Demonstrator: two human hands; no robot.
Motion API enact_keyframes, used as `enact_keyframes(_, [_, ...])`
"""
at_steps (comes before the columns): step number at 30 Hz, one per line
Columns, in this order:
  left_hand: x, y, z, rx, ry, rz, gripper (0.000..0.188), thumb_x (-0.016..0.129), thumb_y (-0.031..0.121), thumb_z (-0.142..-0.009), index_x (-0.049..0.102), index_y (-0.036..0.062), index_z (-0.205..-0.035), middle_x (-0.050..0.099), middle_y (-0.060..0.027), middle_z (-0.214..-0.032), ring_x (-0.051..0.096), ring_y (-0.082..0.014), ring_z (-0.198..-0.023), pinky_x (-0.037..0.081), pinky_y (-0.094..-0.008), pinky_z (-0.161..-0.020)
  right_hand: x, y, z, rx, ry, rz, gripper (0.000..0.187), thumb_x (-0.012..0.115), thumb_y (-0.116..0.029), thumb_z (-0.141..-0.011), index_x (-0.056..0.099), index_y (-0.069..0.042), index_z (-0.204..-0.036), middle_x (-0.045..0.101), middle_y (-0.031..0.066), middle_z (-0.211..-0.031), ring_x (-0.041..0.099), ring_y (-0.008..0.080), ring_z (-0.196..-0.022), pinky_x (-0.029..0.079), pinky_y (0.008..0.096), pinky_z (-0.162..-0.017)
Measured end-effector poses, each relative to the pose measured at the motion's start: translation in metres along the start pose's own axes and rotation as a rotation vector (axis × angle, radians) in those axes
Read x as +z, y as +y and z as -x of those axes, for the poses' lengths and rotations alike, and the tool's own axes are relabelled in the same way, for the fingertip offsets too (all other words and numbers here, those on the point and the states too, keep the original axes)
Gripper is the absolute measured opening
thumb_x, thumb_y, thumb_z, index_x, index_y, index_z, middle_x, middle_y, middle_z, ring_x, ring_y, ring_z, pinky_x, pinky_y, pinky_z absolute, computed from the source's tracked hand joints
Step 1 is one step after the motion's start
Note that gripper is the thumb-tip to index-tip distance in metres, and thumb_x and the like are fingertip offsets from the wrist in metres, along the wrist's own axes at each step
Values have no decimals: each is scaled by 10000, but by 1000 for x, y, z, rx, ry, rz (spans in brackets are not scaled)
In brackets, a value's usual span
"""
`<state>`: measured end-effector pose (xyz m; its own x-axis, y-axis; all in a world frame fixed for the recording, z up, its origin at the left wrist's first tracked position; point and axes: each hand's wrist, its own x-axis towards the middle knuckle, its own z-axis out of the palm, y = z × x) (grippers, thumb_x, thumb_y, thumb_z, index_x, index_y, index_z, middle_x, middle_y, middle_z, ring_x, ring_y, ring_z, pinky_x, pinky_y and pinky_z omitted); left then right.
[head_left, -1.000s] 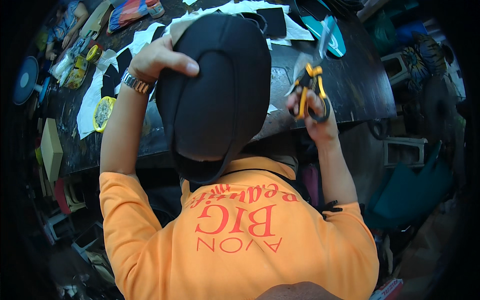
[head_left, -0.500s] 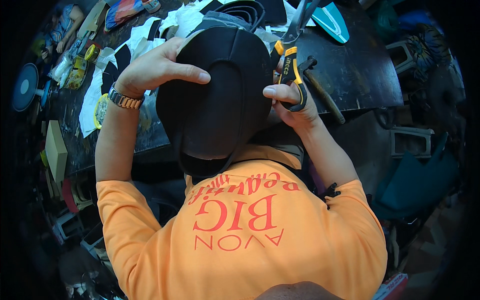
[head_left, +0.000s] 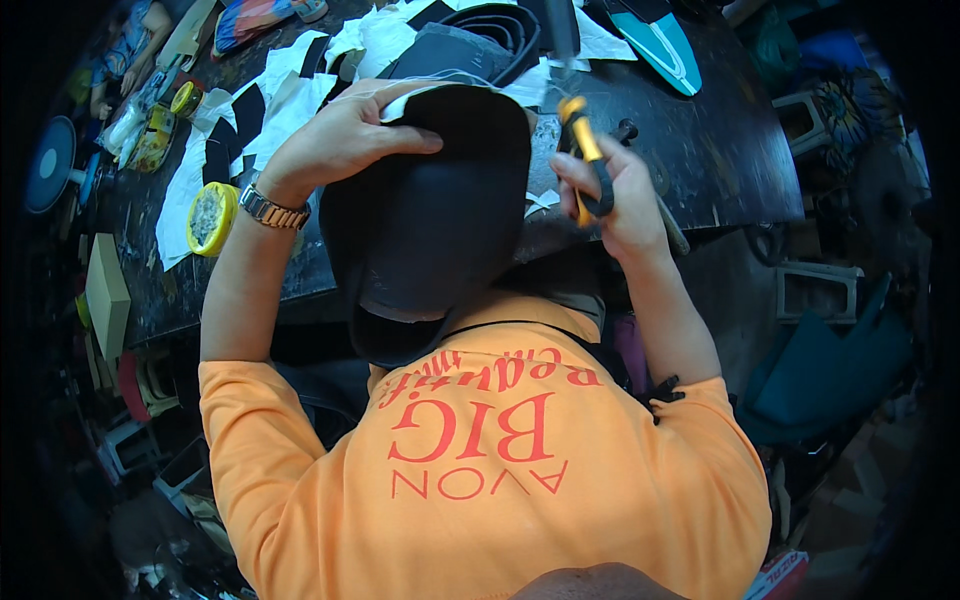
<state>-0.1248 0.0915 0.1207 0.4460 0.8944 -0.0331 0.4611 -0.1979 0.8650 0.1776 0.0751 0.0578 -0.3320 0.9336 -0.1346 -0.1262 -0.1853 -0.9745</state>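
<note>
Nearest is the orange shirt (head_left: 480, 430), its upper hem just below the black curved piece (head_left: 430, 210), which serves as reference. The piece is held up in front of the waist, its open end toward the shirt.

The left hand (head_left: 340, 142) grips the piece's upper left rim, thumb laid across the near face, other fingers mostly hidden behind it; a metal wristwatch (head_left: 272, 208) is on that wrist. The right hand (head_left: 630, 205), apart from the left, is closed about the handles of yellow-and-black scissors (head_left: 583, 145), to the right of the piece and clear of it. The blades are blurred; whether they are parted cannot be determined.

Handling assessment: the thumb-over hold should keep the piece steady. The blades are best kept away from the left fingers, especially those out of sight behind the rim.

Right of the piece, beyond the right wrist, a hammer (head_left: 673, 228) lies partly hidden on the dark table (head_left: 740, 160). Left of the piece stands a yellow-rimmed tub (head_left: 232, 210). Beyond the piece lie white sheets (head_left: 295, 105), coiled black strips (head_left: 500, 42) and, to its far right, a teal panel (head_left: 660, 55).
</note>
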Motion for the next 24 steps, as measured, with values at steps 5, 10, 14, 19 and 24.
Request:
enact_keyframes(5, [-15, -21, 14, -111, 31, 222, 406, 801, 192, -856, 698, 36, -1216, 732, -52, -1051, 669, -122, -914, 530, -265, -874, -7, 23, 39, 311, -303, -21, 416, 759, -398, -895, 601, -42, -1040, 625, 22, -712, 583, 80, -638, 442, 215, -628])
enact_keyframes(10, [-13, -33, 20, -164, 89, 434, 460, 846, 213, -803, 695, 13, -1189, 742, -84, -1023, 700, -141, -893, 546, -265, -868, -3, 33, 49, 165, -456, -66, 569, 765, -449, -874, 555, -22, -1187, 568, 16, -903, 549, 85, -799, 460, 233, -756])
enact_keyframes(14, [-9, -36, 20, -179, 77, 468, 478, 846, 210, -800, 685, 10, -1203, 743, -82, -1029, 703, -141, -893, 549, -258, -865, 5, 35, 48, 178, -421, -115, 617, 817, -447, -830, 557, -33, -1206, 548, 11, -944, 543, 82, -814, 468, 231, -749])
enact_keyframes(19, [-9, -36, 21, -145, 74, 506, 438, 830, 176, -811, 691, 16, -1195, 742, -63, -1033, 695, -127, -887, 546, -258, -866, 15, 40, 53, 146, -364, -168, 517, 802, -366, -863, 559, -14, -1154, 554, 15, -912, 551, 71, -751, 470, 215, -680])
enact_keyframes(24, [-12, -38, 23, -144, 57, 451, 423, 814, 165, -827, 692, 21, -1206, 739, -45, -1029, 685, -111, -883, 537, -257, -874, 12, 42, 55, 172, -345, -260, 370, 782, -276, -894, 577, -21, -1066, 574, 12, -831, 544, 68, -624, 450, 204, -582])
